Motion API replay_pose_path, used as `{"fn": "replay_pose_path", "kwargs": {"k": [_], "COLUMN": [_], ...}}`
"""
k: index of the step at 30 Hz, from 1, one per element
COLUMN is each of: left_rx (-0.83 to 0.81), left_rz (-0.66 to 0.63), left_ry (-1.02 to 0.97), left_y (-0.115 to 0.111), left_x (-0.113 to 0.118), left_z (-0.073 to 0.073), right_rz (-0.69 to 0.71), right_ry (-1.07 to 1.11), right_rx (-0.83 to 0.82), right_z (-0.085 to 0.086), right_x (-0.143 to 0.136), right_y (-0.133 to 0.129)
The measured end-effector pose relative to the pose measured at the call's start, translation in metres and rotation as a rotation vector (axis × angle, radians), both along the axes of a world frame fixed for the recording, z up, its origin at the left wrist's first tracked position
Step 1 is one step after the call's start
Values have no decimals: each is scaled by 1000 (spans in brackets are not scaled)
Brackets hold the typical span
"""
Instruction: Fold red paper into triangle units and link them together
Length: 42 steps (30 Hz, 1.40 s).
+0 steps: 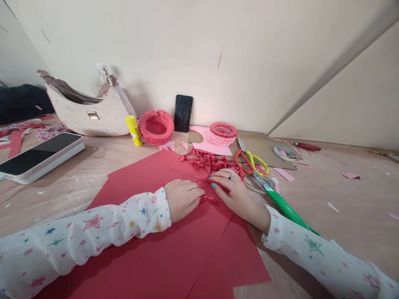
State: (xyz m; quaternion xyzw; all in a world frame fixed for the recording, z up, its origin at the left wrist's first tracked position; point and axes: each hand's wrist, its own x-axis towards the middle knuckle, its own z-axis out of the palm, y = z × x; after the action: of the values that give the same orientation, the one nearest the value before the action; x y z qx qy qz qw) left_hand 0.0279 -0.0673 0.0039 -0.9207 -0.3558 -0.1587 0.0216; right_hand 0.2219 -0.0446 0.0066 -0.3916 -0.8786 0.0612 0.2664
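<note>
Over the red paper sheets (149, 253), my left hand (183, 200) has its fingers curled together at one end of a small folded red paper piece (207, 198). My right hand (232, 192), with a ring and green nail polish, reaches in from the right. Its fingers are stretched out with the thumb apart, and nothing shows in its grasp. Just beyond its fingertips lies a pile of folded red paper pieces (208, 161). Two rings built of folded paper stand behind: a red ring (156, 139) and a pink ring with a red top (222, 139).
Right of the pile lie orange-and-yellow scissors (256, 162), green-handled scissors (288, 209) and a tape roll (285, 153) on cardboard. A yellow glue stick (134, 132), a dark phone (183, 113) and a handbag (90, 112) stand at the back. A white-cased device (40, 155) lies left.
</note>
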Motion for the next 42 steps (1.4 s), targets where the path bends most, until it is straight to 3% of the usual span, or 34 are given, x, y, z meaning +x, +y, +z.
{"fn": "replay_pose_path", "kwargs": {"k": [6, 12, 17, 23, 28, 35, 38, 42], "left_rx": [-59, -78, -21, -31, -73, -102, -139, -199], "left_rz": [20, 143, 65, 4, -89, -225, -201, -103], "left_ry": [-65, -94, -67, -117, -171, -327, -373, -386], "left_y": [0, 1, 4, 5, 5, 7, 7, 6], "left_x": [-1, -2, -1, -2, -2, 0, -1, -2], "left_z": [8, 9, 3, -2, -4, -9, -10, -11], "right_rz": [47, 277, 436, 382, 414, 294, 282, 368], "right_ry": [143, 100, 38, 80, 63, 44, 32, -25], "right_rx": [-60, -11, 3, -61, -93, -140, -163, -138], "right_z": [-3, 4, 1, 0, 1, -3, -3, -2], "right_x": [0, -2, -1, -3, -5, -3, -2, -3], "right_y": [0, -7, -13, -13, -12, -14, -15, -15]}}
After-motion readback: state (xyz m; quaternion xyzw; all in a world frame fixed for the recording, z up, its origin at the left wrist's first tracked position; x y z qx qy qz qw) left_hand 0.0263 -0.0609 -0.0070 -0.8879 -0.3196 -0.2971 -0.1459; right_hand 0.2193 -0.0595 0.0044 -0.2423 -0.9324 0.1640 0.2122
